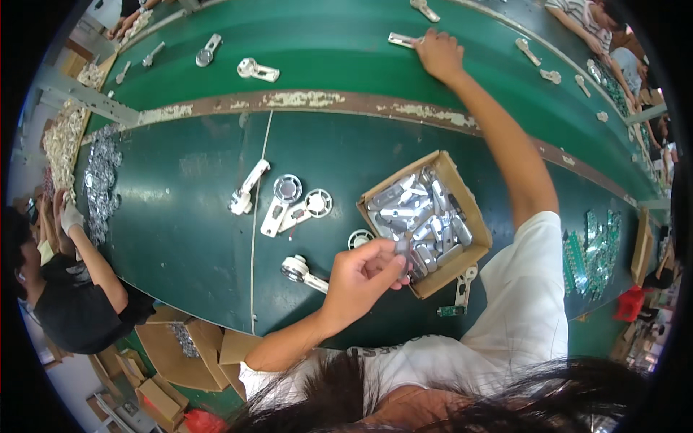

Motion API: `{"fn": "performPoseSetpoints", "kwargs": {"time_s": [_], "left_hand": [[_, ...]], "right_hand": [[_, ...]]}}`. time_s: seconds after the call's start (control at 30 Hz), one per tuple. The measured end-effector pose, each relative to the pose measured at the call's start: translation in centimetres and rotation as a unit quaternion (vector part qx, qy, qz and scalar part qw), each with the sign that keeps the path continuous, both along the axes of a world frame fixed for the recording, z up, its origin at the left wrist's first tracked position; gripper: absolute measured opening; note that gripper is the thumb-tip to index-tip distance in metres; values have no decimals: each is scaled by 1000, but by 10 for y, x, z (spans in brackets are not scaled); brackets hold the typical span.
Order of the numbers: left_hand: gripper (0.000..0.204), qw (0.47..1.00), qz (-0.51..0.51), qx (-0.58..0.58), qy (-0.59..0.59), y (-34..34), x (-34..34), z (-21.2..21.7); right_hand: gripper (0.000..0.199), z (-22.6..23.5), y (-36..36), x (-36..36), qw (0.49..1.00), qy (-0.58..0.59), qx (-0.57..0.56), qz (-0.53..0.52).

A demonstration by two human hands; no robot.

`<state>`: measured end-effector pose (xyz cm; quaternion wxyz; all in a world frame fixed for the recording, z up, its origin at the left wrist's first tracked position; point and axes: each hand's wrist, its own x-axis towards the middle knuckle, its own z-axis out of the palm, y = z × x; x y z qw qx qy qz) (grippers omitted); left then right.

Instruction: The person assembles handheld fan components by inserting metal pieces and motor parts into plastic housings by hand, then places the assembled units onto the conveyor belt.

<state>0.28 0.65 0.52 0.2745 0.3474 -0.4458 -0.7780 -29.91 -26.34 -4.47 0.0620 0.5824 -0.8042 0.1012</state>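
Note:
My left hand (361,278) is closed in a pinch round a small grey shell piece (402,249), over the near edge of a cardboard box (473,209). Silvery-grey elongated casings (426,213) fill that box. Stretched far forward, my right hand (440,56) has its fingers closed on the end of a white handle part (401,40) on the green conveyor belt; the hand covers the part's other end. Left of the box lie white handle parts with round spoked heads (287,189), and one tipped on its side (303,273).
More white parts (258,70) are spread along the belt (325,50), behind a worn ledge (303,99). Green circuit boards (592,252) are heaped at right. A person (72,281) works at left beside silvery pieces (103,180). Cardboard boxes (180,353) stand below the table.

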Motion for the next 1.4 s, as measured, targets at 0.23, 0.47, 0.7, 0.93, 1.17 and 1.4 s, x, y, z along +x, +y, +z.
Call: {"fn": "performPoseSetpoints", "kwargs": {"time_s": [0.23,0.47,0.7,0.93,1.17,1.4], "left_hand": [[25,997,-32,64,18,-4,3,3],[25,996,-53,70,29,0,-4,2],[29,986,-87,102,95,5,-3,0],[26,989,-66,83,102,6,-2,-3],[25,996,-37,-24,78,16,-9,-7],[29,998,-24,-27,61,23,-13,7]], "right_hand": [[34,79,161,25,634,-735,-40,239],[27,91,281,92,775,-523,48,352],[30,79,273,104,771,-521,74,358],[38,60,276,107,793,-456,10,405],[37,51,279,112,770,-469,-7,432],[34,44,282,118,767,-477,-77,422]]}}
